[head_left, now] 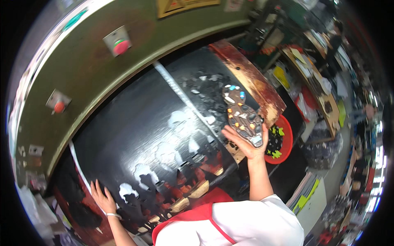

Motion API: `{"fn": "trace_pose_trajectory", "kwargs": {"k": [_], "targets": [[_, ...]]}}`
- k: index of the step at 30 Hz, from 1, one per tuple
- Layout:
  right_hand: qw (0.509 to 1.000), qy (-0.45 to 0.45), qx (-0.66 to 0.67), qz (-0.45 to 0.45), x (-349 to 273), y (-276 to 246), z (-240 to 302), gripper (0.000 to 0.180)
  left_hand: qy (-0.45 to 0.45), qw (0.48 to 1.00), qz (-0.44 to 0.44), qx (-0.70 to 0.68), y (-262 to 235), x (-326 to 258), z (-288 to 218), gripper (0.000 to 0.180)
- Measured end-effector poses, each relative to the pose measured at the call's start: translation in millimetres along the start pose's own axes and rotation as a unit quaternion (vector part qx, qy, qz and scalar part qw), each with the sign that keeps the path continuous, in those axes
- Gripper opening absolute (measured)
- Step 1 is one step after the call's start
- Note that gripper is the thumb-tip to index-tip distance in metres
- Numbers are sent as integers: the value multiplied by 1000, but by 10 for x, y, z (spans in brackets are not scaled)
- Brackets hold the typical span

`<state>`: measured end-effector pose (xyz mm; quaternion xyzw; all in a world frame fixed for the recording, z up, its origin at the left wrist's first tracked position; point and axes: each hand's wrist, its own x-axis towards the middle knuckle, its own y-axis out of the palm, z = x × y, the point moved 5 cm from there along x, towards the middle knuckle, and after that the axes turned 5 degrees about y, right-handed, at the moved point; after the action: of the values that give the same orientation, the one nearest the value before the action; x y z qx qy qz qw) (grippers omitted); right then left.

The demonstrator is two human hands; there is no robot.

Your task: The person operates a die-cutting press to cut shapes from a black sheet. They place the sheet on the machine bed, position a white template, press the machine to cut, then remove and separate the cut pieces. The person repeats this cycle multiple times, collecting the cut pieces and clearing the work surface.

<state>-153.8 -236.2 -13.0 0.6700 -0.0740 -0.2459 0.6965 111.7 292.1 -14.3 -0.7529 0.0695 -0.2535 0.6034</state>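
My right hand (248,144) grips the narrow lower end of a sole-shaped cutting die (245,119), with the thumb on one side and the fingers on the other. The die is brown, with several hollows and small orange, white and blue bits in it. Beneath my hands spreads a shiny black sheet (135,119), ragged with cut-out holes along its near edge. On the sheet's left side, by a pale strip (80,164), my left hand (104,199) lies flat with its fingers stretched out.
A red bowl (290,137) with black and yellow-green cut pieces stands right of my right hand. Small black scraps (205,88) lie beyond the die. A green machine wall with red push buttons (121,47) runs along the far side. Cluttered shelves (316,78) stand at right.
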Motion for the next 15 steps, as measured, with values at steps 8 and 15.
{"fn": "trace_pose_trajectory", "kwargs": {"k": [8, 15], "targets": [[959, -128, -252, -12, 0, 559, -702, 80, 26, 998, 0, -55, -103, -98, -62, 55], [818, 7, -558, 140, 128, 1005, -2466, 103, -26, 995, -2, -100, -128, -110, -34, 49]]}}
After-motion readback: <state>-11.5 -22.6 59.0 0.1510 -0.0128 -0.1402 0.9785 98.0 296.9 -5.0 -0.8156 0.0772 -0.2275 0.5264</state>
